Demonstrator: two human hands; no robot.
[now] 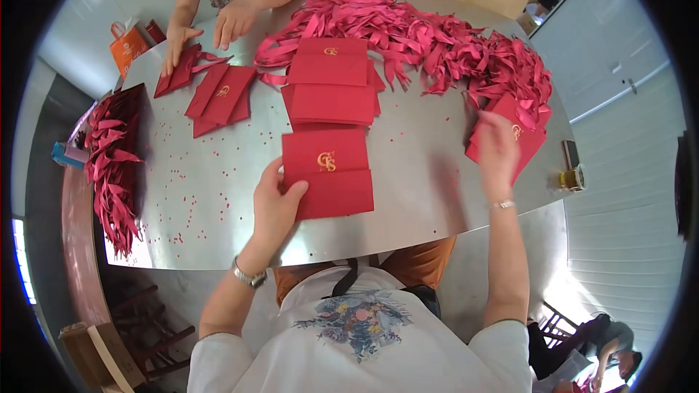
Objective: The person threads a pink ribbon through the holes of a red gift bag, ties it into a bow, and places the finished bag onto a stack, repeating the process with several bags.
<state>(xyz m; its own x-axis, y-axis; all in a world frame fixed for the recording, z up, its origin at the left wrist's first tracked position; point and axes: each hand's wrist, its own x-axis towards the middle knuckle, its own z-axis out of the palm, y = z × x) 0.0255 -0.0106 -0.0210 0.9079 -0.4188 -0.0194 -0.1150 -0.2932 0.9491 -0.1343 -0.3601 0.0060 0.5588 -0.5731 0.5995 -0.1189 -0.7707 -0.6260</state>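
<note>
My left hand (278,204) grips the left edge of a flat red paper bag (328,193) with gold lettering, thumb on top and fingers mostly underneath. Just beyond it lies a stack of similar red bags (331,102). Over on the right, my right hand (499,153) is above more red bags (528,149), beside a long heap of red ribbons (429,44). Its fingers are bent and slightly blurred, and I cannot make out whether they hold anything.
Across the metal table (408,189), a person's hands (234,23) are near other red bags (222,94). A bundle of ribboned bags (113,167) lines the left edge. At the right edge are a phone (570,153) and a small jar (574,178). Red specks dot the surface.
</note>
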